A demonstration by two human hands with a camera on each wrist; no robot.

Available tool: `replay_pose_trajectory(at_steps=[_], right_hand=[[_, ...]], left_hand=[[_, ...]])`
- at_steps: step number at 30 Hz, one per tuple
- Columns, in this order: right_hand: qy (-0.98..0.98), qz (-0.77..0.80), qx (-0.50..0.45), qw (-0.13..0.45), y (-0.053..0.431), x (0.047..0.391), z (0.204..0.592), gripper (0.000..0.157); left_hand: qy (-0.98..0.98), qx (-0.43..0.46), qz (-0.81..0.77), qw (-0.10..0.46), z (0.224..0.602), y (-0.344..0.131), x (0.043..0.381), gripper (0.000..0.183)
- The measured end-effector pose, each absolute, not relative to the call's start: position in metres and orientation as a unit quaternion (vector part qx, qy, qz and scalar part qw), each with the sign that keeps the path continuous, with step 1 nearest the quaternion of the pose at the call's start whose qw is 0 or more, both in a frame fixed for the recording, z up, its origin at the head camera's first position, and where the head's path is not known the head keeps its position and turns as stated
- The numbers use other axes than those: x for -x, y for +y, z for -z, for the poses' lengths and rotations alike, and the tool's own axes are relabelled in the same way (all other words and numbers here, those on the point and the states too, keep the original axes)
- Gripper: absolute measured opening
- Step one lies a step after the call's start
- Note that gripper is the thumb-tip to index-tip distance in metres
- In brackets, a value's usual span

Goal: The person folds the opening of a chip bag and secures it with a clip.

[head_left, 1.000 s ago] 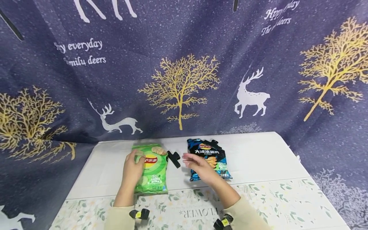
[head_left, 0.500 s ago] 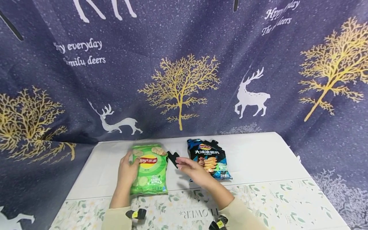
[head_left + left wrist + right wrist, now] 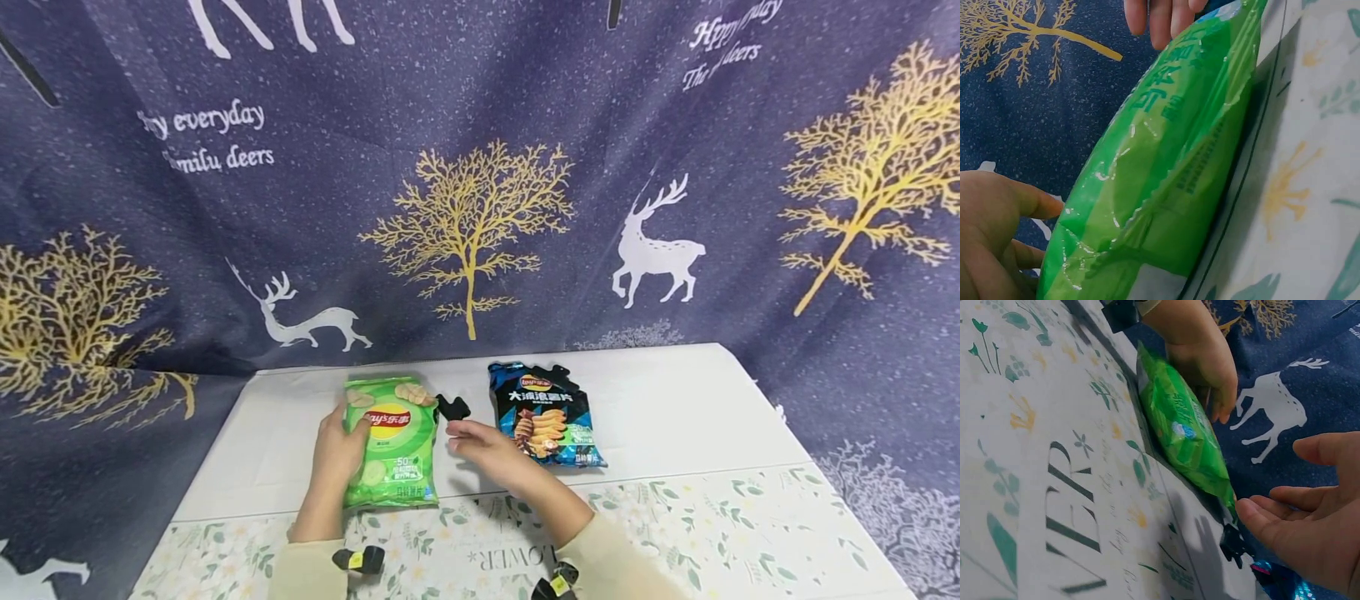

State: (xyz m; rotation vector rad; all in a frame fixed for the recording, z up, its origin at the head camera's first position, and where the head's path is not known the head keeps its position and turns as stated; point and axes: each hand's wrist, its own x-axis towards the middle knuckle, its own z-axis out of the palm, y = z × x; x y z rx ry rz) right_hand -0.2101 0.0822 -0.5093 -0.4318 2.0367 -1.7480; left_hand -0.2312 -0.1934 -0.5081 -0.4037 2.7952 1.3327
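Head view: the left hand (image 3: 339,450) touches a green chip bag (image 3: 393,450) lying on the table (image 3: 675,408), its grip unclear; the right hand (image 3: 495,457), fingers extended and holding nothing, hovers near a black clip (image 3: 453,407).

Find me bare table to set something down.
Free: white table right of the blue chip bag, and left of the left hand. Crowded: between that bag and the green chip bag, where a black clip lies and the right hand hovers.
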Motion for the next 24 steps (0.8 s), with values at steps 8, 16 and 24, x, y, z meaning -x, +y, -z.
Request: replay_pose_trajectory(at_steps=[8,16,24], right_hand=[[0.738,0.62,0.151,0.222,0.072,0.212,0.513,0.055],[0.732,0.623,0.142,0.236,0.062,0.212,0.518,0.054],[0.73,0.615,0.156,0.253,0.057,0.207,0.524,0.053]], left_hand=[[0.897,0.117,-0.426,0.005,0.509,-0.192,0.231,0.07],[0.902,0.106,-0.419,0.005,0.511,-0.192,0.233,0.068],[0.903,0.108,-0.415,0.021,0.513,-0.194,0.233,0.069]])
